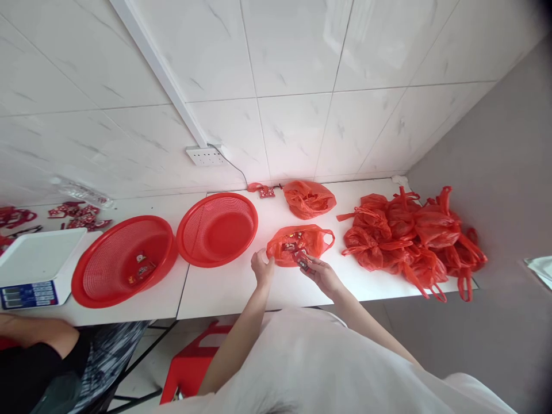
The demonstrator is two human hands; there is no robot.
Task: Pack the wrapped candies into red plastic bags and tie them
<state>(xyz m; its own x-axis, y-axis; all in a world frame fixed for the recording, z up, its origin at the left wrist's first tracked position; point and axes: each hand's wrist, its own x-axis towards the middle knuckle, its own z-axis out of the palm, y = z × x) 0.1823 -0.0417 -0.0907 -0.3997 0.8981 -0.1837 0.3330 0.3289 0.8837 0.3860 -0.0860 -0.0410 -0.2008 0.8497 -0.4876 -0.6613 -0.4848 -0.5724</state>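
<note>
An opened red plastic bag (319, 246) lies on the white table in front of me, with several small dark-red packets (290, 246) inside. My left hand (263, 268) is closed on the bag's left edge. Over the bag's near right side, my right hand (322, 276) grips small red printed packets (302, 260) between thumb and fingers. What the packets contain cannot be made out. Just behind stands another red plastic bag (308, 200), bunched up.
Several tied red bags (401, 236) are piled at the right. Left of me sit a red basket (218, 230) and another red basket (125, 261) with a few packets. Beyond are a white scale (41, 259) and a person's arm (38, 333). A red stool (190, 368) stands below.
</note>
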